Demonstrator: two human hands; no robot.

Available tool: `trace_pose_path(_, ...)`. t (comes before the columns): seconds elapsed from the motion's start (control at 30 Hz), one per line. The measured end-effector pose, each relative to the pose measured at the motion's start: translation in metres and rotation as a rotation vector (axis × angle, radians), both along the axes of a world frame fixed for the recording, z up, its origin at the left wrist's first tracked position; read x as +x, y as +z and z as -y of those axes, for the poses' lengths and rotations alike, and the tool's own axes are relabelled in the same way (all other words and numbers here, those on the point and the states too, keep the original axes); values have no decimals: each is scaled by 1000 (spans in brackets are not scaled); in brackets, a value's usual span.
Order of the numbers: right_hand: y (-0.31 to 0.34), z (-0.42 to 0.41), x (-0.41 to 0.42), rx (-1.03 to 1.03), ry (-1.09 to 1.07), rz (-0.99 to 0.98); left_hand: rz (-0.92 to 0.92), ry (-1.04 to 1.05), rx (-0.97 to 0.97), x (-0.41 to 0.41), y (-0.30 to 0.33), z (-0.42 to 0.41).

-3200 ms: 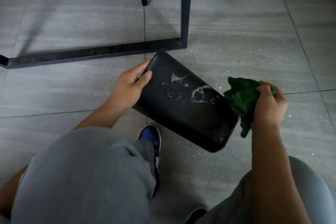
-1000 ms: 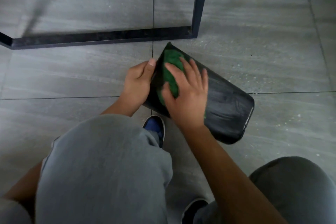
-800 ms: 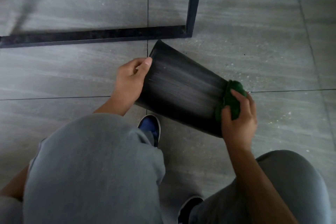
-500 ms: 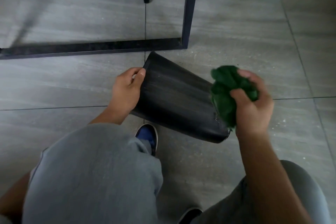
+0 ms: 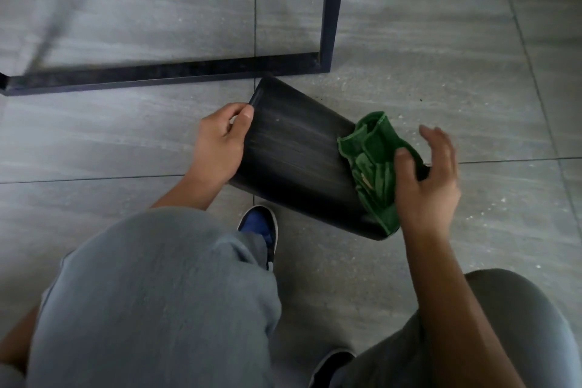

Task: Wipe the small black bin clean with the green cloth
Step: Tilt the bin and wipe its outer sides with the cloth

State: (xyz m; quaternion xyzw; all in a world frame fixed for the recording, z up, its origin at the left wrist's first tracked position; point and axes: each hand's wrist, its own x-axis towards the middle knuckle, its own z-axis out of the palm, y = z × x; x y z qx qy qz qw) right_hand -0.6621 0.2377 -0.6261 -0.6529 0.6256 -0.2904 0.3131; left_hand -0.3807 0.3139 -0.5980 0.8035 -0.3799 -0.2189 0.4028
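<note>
— So, what takes up most of the view?

— Grey floor tiles, with a black metal frame across the top. Nearer, two knees in grey trousers, and a blue shoe between them.

— And the bin?

— Tipped on its side, the black bin lies between the hands, just below the frame's corner.

— Who holds it?

— Closed on its narrow end is the left hand, thumb on top. At the wide end, the right hand is spread wide, thumb pressing the green cloth against the bin.
</note>
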Motion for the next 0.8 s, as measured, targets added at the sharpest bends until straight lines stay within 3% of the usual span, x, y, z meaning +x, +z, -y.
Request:
trace_pose_path(0.1, -5, -16, 19, -78, 224, -337, 4, -2, 16, -1, 0, 0)
trace_pose_path(0.17, -12, -13, 17, -109, 213, -341, 1, -5, 13, -1, 1, 0)
trace_pose_path(0.3, 0, 5, 4, -194, 89, -105, 11, -40, 9, -1, 3, 0)
trace_pose_path(0.37, 18, 12, 2, -109, 25, -18, 13, -38, 10, -2, 4, -1)
trace_pose_path(0.5, 35, 15, -1, 95, -160, 385, -34, -26, -1, -2, 2, 0)
trace_pose_path(0.67, -2, 9, -8, 225, -151, -26, -52, -29, 18, -2, 0, 3)
trace_pose_path(0.8, -11, 13, -14, -70, -81, -97, -43, -38, 29, 0, 0, 4)
